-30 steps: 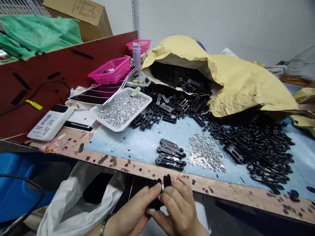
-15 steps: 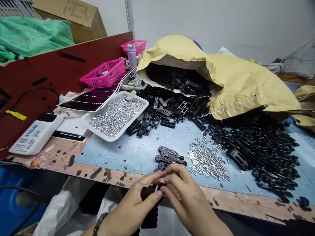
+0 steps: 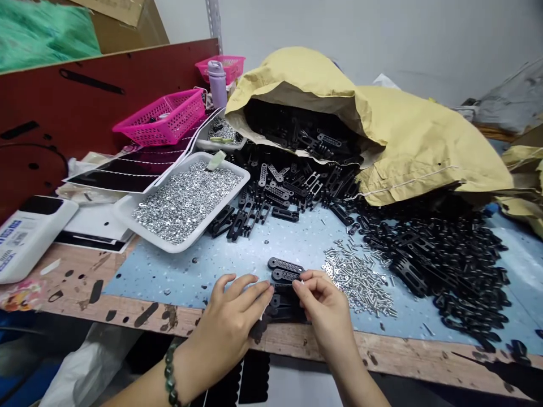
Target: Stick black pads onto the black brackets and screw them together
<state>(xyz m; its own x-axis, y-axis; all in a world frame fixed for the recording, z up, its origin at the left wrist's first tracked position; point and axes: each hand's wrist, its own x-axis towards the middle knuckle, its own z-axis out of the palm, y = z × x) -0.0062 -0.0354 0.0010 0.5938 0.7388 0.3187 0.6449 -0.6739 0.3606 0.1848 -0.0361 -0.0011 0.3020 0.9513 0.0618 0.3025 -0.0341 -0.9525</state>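
My left hand (image 3: 231,322) rests at the table's near edge, fingers curled over a stack of flat black plastic parts (image 3: 283,299). My right hand (image 3: 324,302) is beside it, fingertips pinched on the same stack. Just beyond them lie two loose black perforated strips (image 3: 285,270). A scatter of small silver screws (image 3: 356,277) lies right of my right hand. A green bead bracelet (image 3: 170,376) is on my left wrist.
A white tray of silver nuts (image 3: 127,217) stands at the left. A big pile of black parts (image 3: 441,254) spills from a tan sack (image 3: 403,135). Pink baskets (image 3: 163,118), a purple bottle (image 3: 217,85) and a white device (image 3: 25,234) sit further left.
Both hands rose from below the table edge up onto the table, bringing the black stack to the loose strips. The view shifted right and down.
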